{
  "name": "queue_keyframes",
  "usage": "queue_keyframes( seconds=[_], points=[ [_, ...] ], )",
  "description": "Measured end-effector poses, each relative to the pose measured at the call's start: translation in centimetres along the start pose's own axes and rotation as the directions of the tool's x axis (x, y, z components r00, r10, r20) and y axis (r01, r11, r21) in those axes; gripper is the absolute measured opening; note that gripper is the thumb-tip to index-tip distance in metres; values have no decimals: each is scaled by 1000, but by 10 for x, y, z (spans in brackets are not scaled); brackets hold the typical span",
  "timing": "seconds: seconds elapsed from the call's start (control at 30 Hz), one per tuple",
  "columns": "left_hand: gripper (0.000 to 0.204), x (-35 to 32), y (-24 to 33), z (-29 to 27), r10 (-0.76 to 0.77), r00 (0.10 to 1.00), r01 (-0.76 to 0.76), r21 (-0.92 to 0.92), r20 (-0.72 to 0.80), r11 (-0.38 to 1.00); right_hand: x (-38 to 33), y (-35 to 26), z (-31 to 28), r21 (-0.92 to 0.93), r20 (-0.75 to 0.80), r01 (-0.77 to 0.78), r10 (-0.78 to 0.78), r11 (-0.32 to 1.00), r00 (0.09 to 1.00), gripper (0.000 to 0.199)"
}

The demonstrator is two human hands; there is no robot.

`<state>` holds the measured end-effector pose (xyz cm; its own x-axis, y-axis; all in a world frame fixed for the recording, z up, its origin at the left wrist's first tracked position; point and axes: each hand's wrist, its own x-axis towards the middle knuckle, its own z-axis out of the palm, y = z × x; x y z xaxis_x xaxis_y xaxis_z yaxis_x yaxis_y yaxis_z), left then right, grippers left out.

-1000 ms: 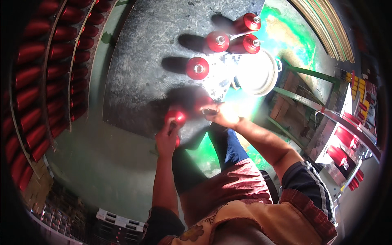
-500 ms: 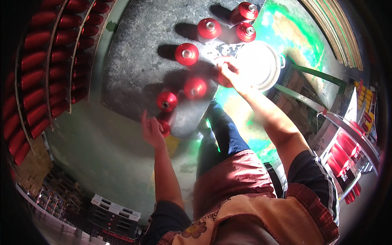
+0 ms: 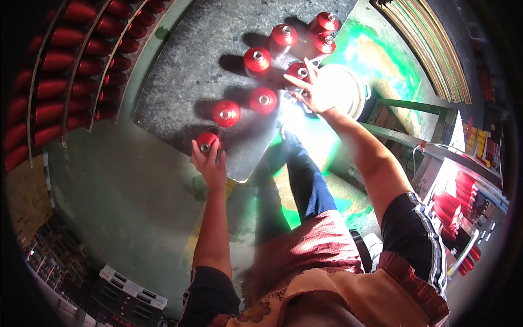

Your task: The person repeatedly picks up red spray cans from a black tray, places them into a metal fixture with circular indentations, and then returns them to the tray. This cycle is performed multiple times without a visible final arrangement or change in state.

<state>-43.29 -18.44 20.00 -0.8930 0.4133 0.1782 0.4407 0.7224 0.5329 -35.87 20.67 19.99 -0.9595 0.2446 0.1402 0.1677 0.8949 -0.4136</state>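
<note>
Several red metal bottles with bare threaded necks stand upright on a dark grey tabletop (image 3: pixel 180 82). My left hand (image 3: pixel 210 166) holds the nearest red bottle (image 3: pixel 205 143), its fingers on both sides of the shoulder, close to the table's near left edge. My right hand (image 3: pixel 311 94) has its fingers spread beside another red bottle (image 3: pixel 297 71) at the table's right edge; they overlap it in part, so contact is hard to tell. Between my hands stand two more, a left red bottle (image 3: pixel 226 113) and a right red bottle (image 3: pixel 263 101).
A brightly lit white round bucket (image 3: pixel 348 92) stands right of my right hand. Racked red bottles (image 3: pixel 54 87) fill the far left. Stacked brown sheets (image 3: pixel 436 54) lie at the far right, above a green metal frame (image 3: pixel 414 106).
My right hand's fingers have spread apart, uncovering the bottle beside them. My left hand and its bottle have shifted a little left along the table. The whole view has also shifted.
</note>
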Motion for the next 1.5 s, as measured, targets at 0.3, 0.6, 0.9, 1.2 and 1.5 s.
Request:
queue_keyframes(
  seconds=[0.3, 0.6, 0.9, 1.2, 1.5],
  points=[
    [44, 18, -13, 41, -23, 993, 26, 26, -115, 999, 12, 25, 40, 358, 31, -189, 191, 914, 981, 53],
    [44, -13, 46, -16, -343, 846, 518, -478, 408, 709, -142, 100, -66, 823, 377, -549, 580, 148, 722, 54],
    [62, -44, 245, 187, 333, 485, 727, -162, 808, -667, -187, 124, -171, 453, 337, -391, 252, 802, 907, 40],
    [35, -9, 364, 272, 188, 844, 16, -374, 502, 927, -191, 184, -164, 578, -56, -294, 396, 761, 916, 25],
    [40, -10, 371, 281, 48, 861, 474, -834, 506, 284, -190, 192, -152, 955, 277, -287, 581, -77, 766, 20]
  ],
)
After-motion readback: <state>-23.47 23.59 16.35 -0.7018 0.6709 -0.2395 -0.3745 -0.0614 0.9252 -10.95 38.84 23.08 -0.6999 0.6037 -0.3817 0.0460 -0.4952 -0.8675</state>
